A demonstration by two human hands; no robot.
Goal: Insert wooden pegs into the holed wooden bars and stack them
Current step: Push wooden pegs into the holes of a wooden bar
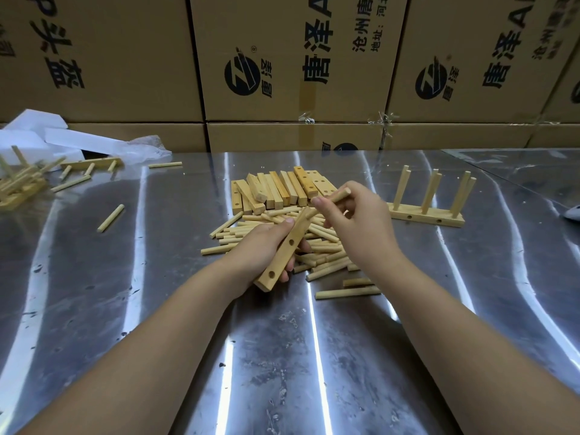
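- head view: the left hand [260, 246] gripped a pale, square-edged wooden bar with round holes [284, 255], fingers curled round its middle, holding it slanted above the shiny steel table [282, 340].
- the right hand [361, 221] pinched a short, light round wooden peg [334, 197] between thumb and fingertips. the peg's lower end met the bar's far end, but whether it had entered a hole could not be told.
- the step in hand looked like seating a first peg in this bar, as the two holes showing on its near face were empty.
- the next move would likely call for lining the peg up square with its hole and pressing it home while the left hand steadied the bar.
- a loose heap of pegs [323, 246] lay just beneath both hands, with a row of bare bars [276, 189] behind it.
- a finished bar with upright pegs [430, 211] stood to the right, and a pile of pegged bars [18, 186] lay at the far left.
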